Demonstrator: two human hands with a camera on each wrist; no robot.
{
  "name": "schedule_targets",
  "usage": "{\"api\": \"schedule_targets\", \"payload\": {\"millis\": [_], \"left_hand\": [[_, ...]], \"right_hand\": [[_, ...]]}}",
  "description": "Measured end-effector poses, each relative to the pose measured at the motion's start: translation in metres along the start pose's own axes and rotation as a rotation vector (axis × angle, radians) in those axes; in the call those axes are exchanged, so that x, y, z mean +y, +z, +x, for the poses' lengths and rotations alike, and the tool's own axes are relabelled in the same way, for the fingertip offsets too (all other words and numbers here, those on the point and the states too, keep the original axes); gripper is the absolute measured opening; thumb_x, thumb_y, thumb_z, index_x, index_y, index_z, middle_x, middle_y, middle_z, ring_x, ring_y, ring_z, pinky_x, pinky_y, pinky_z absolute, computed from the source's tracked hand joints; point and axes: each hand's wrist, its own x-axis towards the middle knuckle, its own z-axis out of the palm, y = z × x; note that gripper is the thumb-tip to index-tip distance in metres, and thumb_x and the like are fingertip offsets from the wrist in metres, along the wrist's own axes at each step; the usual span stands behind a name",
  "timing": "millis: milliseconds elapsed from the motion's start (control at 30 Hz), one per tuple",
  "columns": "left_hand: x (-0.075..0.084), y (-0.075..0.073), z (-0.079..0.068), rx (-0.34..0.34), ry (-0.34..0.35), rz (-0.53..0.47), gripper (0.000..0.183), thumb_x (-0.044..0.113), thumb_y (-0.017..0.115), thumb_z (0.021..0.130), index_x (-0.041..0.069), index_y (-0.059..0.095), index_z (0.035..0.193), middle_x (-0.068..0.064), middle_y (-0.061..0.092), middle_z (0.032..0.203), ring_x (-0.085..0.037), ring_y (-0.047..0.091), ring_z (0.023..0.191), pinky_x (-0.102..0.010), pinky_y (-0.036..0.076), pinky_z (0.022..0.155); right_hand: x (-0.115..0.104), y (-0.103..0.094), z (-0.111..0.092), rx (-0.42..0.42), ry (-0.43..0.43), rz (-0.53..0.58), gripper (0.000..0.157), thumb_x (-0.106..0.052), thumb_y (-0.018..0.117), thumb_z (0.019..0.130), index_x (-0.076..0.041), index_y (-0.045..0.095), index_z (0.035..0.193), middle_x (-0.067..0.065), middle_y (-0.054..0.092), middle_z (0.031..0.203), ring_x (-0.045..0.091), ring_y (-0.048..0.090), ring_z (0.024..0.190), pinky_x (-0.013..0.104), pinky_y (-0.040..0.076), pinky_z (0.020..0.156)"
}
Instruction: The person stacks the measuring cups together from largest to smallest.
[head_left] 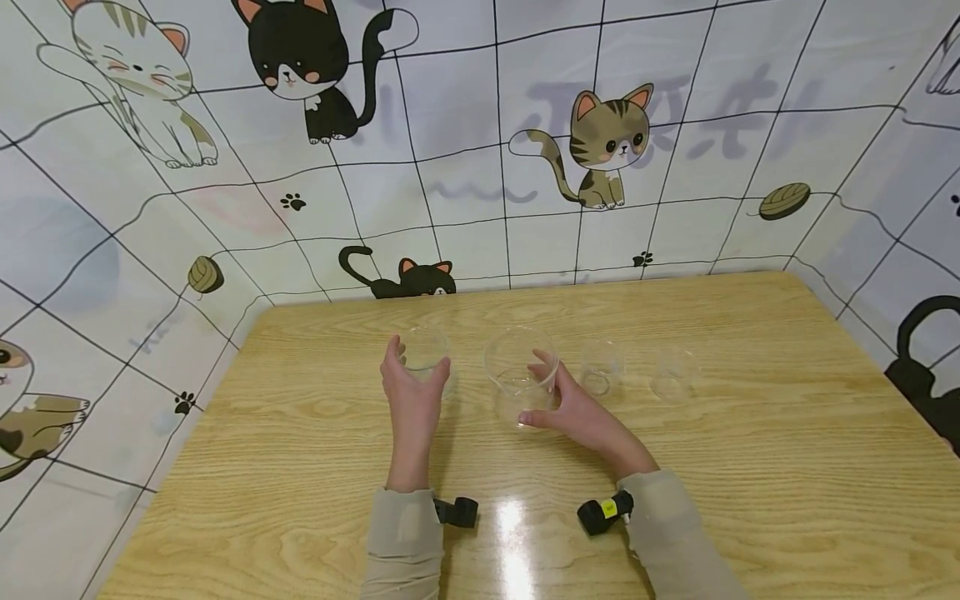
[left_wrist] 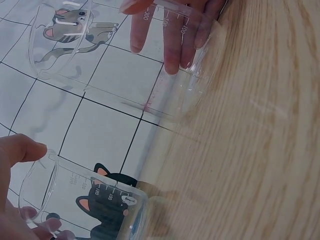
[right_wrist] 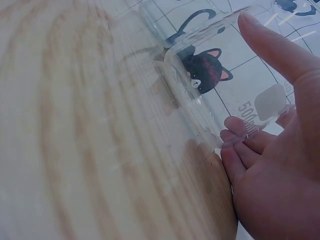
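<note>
A clear glass beaker point(head_left: 426, 350) with printed measuring marks stands on the table, and my left hand point(head_left: 412, 398) grips it by the rim, thumb on one side and fingers on the other. To its right is a larger clear beaker point(head_left: 510, 383), marked 500 ml in the right wrist view. My right hand point(head_left: 576, 410) holds this larger beaker low on its wall, with the thumb point(right_wrist: 277, 47) on the near side and the fingers point(right_wrist: 245, 150) curled round the far side. Both beakers look upright, with nothing visible inside.
Two smaller clear glass vessels, one nearer point(head_left: 602, 368) and one farther right point(head_left: 673, 375), stand in line beyond my right hand. The wooden table point(head_left: 315, 467) backs onto a wall covering point(head_left: 465, 125) printed with cats.
</note>
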Motion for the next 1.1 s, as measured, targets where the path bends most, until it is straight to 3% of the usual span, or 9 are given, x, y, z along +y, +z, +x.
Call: {"api": "schedule_targets", "payload": {"millis": [200, 400, 633, 900, 1100], "left_hand": [[0.000, 0.000, 0.000, -0.023, 0.007, -0.025, 0.078, 0.030, 0.064, 0.080, 0.015, 0.018, 0.141, -0.004, 0.026, 0.137, -0.024, 0.023, 0.125, -0.047, 0.028, 0.096], [0.001, 0.000, 0.001, -0.044, 0.003, -0.041, 0.077, 0.030, 0.062, 0.081, 0.016, 0.015, 0.141, -0.003, 0.024, 0.139, -0.022, 0.021, 0.127, -0.046, 0.027, 0.097], [0.000, 0.000, 0.000, -0.052, -0.039, -0.126, 0.080, 0.026, 0.062, 0.081, 0.015, 0.010, 0.142, -0.005, 0.021, 0.141, -0.021, 0.018, 0.128, -0.047, 0.025, 0.098], [-0.001, -0.002, 0.002, -0.072, -0.082, -0.221, 0.082, 0.025, 0.063, 0.081, 0.016, 0.008, 0.140, 0.002, 0.021, 0.141, -0.019, 0.015, 0.130, -0.044, 0.026, 0.099], [0.000, -0.002, 0.002, -0.100, -0.102, -0.230, 0.080, 0.026, 0.063, 0.081, 0.017, 0.009, 0.139, 0.005, 0.022, 0.141, -0.017, 0.015, 0.131, -0.044, 0.026, 0.099]], "right_hand": [[0.006, -0.001, 0.002, 0.005, -0.012, 0.008, 0.090, -0.018, 0.069, 0.078, -0.022, 0.007, 0.143, 0.015, 0.023, 0.143, 0.030, 0.015, 0.132, 0.054, 0.015, 0.102], [0.027, -0.001, 0.010, 0.028, -0.022, -0.005, 0.089, -0.024, 0.071, 0.077, -0.034, 0.009, 0.141, 0.008, 0.025, 0.143, 0.026, 0.018, 0.132, 0.053, 0.016, 0.101], [0.034, 0.001, 0.010, 0.036, -0.002, -0.023, 0.089, -0.032, 0.072, 0.075, -0.043, 0.010, 0.137, 0.001, 0.029, 0.141, 0.023, 0.022, 0.130, 0.053, 0.020, 0.100], [0.033, 0.001, 0.011, 0.042, -0.001, -0.023, 0.087, -0.031, 0.072, 0.075, -0.043, 0.012, 0.137, 0.000, 0.029, 0.141, 0.021, 0.021, 0.131, 0.053, 0.018, 0.101], [0.036, 0.001, 0.012, 0.046, 0.002, -0.032, 0.087, -0.033, 0.072, 0.074, -0.044, 0.012, 0.137, 0.000, 0.030, 0.141, 0.022, 0.022, 0.130, 0.053, 0.017, 0.101]]}}
